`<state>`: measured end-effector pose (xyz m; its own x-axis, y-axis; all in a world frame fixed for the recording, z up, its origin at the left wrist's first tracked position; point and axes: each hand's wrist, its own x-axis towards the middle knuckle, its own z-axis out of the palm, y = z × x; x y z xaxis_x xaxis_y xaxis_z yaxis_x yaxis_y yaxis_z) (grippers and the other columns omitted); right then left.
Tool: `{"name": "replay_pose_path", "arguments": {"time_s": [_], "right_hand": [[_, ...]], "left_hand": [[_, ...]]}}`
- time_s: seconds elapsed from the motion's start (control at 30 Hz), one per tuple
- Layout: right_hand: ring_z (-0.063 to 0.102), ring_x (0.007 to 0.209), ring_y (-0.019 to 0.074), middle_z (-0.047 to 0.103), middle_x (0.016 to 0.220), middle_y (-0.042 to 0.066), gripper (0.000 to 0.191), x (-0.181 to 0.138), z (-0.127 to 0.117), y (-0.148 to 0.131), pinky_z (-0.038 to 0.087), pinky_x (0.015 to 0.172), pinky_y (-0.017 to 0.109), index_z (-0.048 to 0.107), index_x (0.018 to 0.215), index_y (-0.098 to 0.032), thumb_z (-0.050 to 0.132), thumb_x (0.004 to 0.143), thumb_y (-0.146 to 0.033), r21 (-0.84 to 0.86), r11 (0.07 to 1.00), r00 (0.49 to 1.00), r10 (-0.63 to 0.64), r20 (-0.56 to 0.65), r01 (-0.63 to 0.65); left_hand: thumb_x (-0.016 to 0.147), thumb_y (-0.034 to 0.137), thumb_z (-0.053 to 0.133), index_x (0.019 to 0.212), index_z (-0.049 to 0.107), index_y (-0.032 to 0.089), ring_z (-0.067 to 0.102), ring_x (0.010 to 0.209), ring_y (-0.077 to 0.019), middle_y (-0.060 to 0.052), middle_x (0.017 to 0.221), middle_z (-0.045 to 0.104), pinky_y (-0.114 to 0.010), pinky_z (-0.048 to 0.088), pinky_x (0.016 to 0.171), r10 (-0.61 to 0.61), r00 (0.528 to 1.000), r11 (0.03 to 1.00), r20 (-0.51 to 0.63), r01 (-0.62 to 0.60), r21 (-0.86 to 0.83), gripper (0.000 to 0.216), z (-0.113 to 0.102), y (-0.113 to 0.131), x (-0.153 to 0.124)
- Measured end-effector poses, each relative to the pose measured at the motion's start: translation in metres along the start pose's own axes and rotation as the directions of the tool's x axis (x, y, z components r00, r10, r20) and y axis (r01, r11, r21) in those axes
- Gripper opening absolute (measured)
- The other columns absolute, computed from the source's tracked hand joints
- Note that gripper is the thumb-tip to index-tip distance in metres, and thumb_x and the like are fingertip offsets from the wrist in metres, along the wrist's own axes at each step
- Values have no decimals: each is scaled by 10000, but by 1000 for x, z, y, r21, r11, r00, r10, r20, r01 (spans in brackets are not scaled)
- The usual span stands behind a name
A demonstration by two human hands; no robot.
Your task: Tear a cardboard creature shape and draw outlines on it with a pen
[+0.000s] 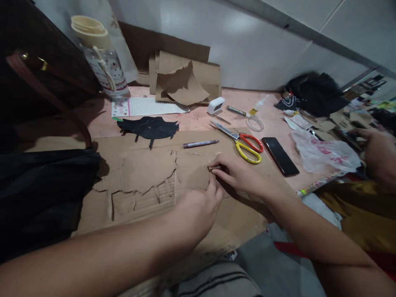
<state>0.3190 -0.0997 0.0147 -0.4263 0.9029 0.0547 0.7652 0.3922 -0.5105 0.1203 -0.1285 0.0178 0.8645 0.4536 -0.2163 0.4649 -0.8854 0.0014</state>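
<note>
My right hand pinches a small brown piece, which looks like a scrap of cardboard, between thumb and fingers. Just below it, my left hand has its fingertips closed against the same spot; what they grip, if anything, is hidden. Both hands are over a large torn cardboard sheet with ragged cuts and short slits across its middle. A pen lies on the sheet beyond my hands. Scissors with one red and one yellow handle rest to the right of the pen, blades slightly apart.
A black ragged cutout, a printed sheet and a bottle stand or lie at the back left. Folded cardboard leans by the wall. A phone and plastic bag lie right, near another person's hand.
</note>
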Motion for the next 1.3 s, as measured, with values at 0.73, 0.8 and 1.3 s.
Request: {"name": "replay_pose_path", "arguments": {"time_s": [0.73, 0.8, 1.3], "right_hand": [[603, 805, 202, 668, 889, 66, 105, 14, 5, 2, 467, 731, 324, 606, 923, -193, 527, 981, -154, -197, 980, 987, -11, -163, -21], [619, 836, 201, 681, 918, 62, 82, 8, 5, -4, 481, 754, 323, 618, 971, -200, 542, 984, -173, -122, 992, 993, -12, -120, -3], [663, 800, 198, 714, 959, 73, 239, 18, 5, 27, 537, 714, 344, 653, 1154, -184, 557, 974, -308, 333, 925, 848, 320, -423, -183]], "left_hand": [[997, 235, 492, 1508, 467, 12, 732, 655, -198, -358, 1572, 370, -291, 565, 495, -5, 996, 1000, -85, 7, 29, 557, 2, 2, -2], [998, 240, 486, 1527, 430, -8, 724, 645, -194, -370, 1553, 394, -288, 559, 490, -4, 995, 998, -97, 10, 56, 587, 3, 3, -3], [960, 149, 490, 1521, 461, 2, 751, 800, -261, -334, 1573, 356, -324, 585, 560, -67, 994, 989, -81, 77, 125, 581, 3, 12, -16]]}}
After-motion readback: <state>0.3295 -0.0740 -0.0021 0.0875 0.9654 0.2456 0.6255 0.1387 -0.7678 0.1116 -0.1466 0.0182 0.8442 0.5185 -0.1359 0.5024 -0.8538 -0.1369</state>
